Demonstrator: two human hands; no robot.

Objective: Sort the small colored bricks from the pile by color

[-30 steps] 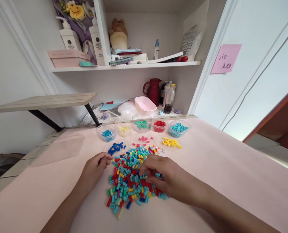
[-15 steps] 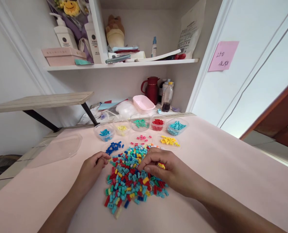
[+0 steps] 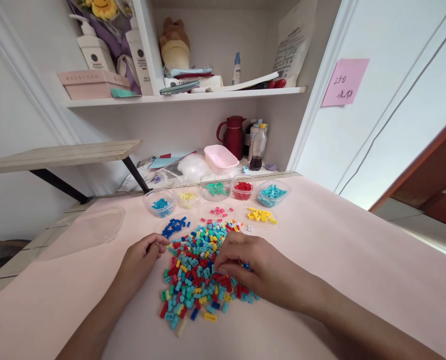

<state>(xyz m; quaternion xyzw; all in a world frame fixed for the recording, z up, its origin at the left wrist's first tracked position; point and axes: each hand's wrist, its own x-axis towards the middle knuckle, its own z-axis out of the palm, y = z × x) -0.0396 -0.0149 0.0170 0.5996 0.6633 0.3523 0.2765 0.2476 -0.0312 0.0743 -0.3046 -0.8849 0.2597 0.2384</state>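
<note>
A heap of small mixed-colour toy bricks (image 3: pixel 196 270) lies on the pink tabletop (image 3: pixel 283 330). Over its right side, my right hand (image 3: pixel 251 262) reaches in with thumb and fingers bent together in a pinch; whatever may be between the fingertips is hidden. A few blue bricks show just under its palm. My left hand (image 3: pixel 145 255) rests at the heap's left edge, its fingers curled in against the thumb, and I cannot see anything in them. At the near edge of the heap lies a yellow brick (image 3: pixel 210 316).
Behind the heap stand clear tubs of blue bricks (image 3: pixel 160 205), pale yellow bricks (image 3: pixel 187 199), green bricks (image 3: pixel 216 188), red bricks (image 3: pixel 243 189) and turquoise bricks (image 3: pixel 271 194). Nearer are dark blue bricks (image 3: pixel 174 227), pink bricks (image 3: pixel 218 212) and yellow bricks (image 3: pixel 261 215). A clear lid (image 3: pixel 87 230) lies left.
A yellow brick has gone from the heap's middle, beside my right hand, to its near edge. Yellow under my right palm no longer shows. My left hand has stayed nearly still.
</note>
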